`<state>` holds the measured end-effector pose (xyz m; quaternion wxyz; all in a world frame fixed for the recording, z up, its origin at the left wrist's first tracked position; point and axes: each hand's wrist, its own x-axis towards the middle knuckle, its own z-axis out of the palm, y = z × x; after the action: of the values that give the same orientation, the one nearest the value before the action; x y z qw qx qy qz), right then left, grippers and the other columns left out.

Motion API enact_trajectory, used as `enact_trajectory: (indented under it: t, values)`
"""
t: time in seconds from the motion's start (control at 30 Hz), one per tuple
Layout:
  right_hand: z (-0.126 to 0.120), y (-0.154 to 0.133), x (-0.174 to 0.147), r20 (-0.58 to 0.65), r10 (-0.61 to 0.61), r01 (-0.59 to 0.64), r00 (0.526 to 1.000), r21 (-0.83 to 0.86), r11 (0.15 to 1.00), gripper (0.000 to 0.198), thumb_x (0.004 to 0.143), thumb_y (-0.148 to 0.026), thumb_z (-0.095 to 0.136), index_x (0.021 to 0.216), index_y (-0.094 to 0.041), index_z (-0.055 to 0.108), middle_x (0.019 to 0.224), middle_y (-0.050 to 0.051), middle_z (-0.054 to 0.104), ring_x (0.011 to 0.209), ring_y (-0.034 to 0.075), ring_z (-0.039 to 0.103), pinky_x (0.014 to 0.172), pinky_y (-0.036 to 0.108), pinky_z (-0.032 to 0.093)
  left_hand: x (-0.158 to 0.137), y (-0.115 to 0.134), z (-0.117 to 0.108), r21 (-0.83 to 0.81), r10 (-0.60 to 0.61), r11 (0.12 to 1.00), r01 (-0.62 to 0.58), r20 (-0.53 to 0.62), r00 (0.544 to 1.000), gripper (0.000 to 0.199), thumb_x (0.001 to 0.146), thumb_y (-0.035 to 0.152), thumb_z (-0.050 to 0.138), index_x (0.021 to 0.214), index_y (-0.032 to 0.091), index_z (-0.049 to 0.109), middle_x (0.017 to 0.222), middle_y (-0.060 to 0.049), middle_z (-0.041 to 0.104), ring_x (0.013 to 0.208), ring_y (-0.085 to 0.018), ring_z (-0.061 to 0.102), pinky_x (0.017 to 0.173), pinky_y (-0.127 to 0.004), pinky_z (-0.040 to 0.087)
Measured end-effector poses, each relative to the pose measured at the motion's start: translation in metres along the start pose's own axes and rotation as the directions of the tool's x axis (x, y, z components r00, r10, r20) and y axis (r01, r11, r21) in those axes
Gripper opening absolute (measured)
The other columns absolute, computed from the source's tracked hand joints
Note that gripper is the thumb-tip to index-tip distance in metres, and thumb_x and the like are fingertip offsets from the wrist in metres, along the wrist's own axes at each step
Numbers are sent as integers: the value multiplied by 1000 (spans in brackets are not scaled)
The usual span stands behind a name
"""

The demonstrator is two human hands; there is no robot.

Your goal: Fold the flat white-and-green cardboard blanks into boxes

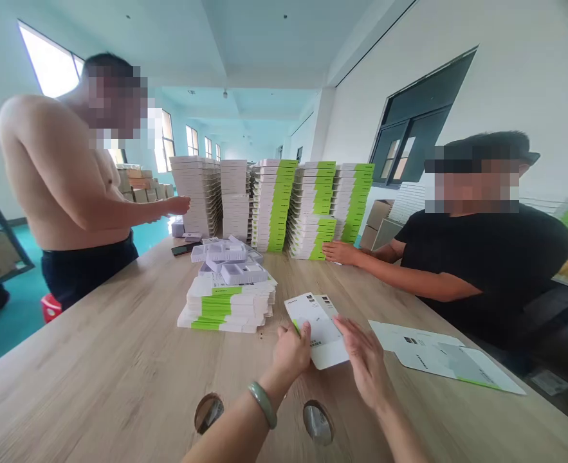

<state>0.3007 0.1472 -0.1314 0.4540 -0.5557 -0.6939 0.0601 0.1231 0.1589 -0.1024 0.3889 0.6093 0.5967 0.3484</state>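
A white printed cardboard box [325, 328], flattened or part folded, lies tilted between my two hands above the table. My left hand [293, 350] grips its left edge, with the thumb on top and a bit of green showing beside the fingers. My right hand [362, 352] rests along the right edge with its fingers stretched out. A green bangle [263, 405] circles my left wrist. To the right lies an unfolded white and green box blank [438, 357]. Left of my hands is a stack of flat white and green boxes [223, 308], topped by pale moulded trays [235, 260].
Tall stacks of finished boxes [271, 206] stand at the table's [134, 360] far end. One person [81, 173] stands at the left; another, in black sleeves [486, 251], touches a stack at the right. A phone [186, 248] lies far left. Two round holes [209, 413] pierce the near tabletop.
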Motion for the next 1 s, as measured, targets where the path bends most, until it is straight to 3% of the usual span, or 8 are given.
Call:
enact_trajectory:
  t: [0.1, 0.2, 0.3, 0.43, 0.6, 0.83, 0.97, 1.0]
  values:
    - [10, -21, -8, -55, -361, 349, 931, -162, 923, 43, 106, -44, 37, 125, -30, 73, 137, 6, 71, 129, 31, 62, 110, 52, 37, -9, -6, -30, 258, 118, 964, -65, -195, 974, 36, 98, 33, 66, 131, 19, 63, 136, -11, 64, 120, -29, 64, 101, -53, 54]
    - [18, -47, -13, -8, -546, 526, 838, -258, 811, 34, 104, -26, 44, 124, -27, 72, 135, 5, 73, 123, 26, 64, 107, 46, 34, -9, -21, -85, 455, 273, 885, -94, -344, 898, 42, 100, 18, 53, 141, 15, 59, 149, -21, 56, 141, -37, 47, 116, -62, 36]
    - [27, -60, -17, 91, -615, 613, 783, -276, 740, 33, 101, -26, 48, 125, -27, 71, 137, 3, 72, 125, 25, 63, 113, 46, 25, -1, -45, -148, 593, 374, 802, -66, -413, 830, 43, 101, 19, 46, 141, 13, 60, 157, -23, 50, 153, -42, 32, 121, -70, 22]
    - [46, -50, -19, 206, -556, 592, 806, -306, 745, 37, 99, -42, 55, 129, -27, 70, 134, 4, 74, 126, 30, 63, 116, 51, 21, 4, -75, -202, 712, 458, 694, -106, -323, 828, 41, 95, 11, 46, 122, 24, 75, 133, -13, 75, 133, -34, 62, 119, -64, 33]
    - [60, -29, -18, 156, -411, 437, 898, -414, 798, 42, 103, -42, 48, 137, -24, 66, 139, 9, 70, 127, 35, 62, 111, 58, 28, -10, -83, -221, 778, 555, 605, -171, -258, 790, 49, 90, 3, 43, 119, 24, 77, 127, -11, 78, 122, -28, 71, 112, -50, 45]
    - [56, -31, -18, 46, -377, 365, 925, -387, 847, 39, 108, -30, 37, 122, -22, 72, 131, 15, 73, 122, 33, 64, 106, 57, 34, -45, -69, -240, 784, 648, 582, -215, -288, 705, 42, 98, 14, 40, 120, 21, 75, 121, -12, 80, 108, -30, 75, 91, -45, 58]
    - [44, -45, -16, 34, -405, 395, 914, -310, 865, 41, 108, -35, 33, 129, -25, 67, 133, 13, 71, 117, 29, 66, 101, 50, 44, -101, -87, -222, 749, 691, 606, -267, -331, 642, 43, 102, 25, 37, 121, 21, 75, 119, -10, 81, 107, -28, 77, 86, -39, 61]
    - [40, -53, -17, 38, -395, 391, 918, -251, 885, 41, 108, -38, 34, 134, -25, 63, 136, 13, 69, 119, 28, 66, 101, 48, 46, -117, -95, -212, 667, 663, 683, -298, -394, 637, 41, 102, 30, 40, 121, 22, 76, 117, -8, 82, 105, -27, 78, 84, -35, 62]
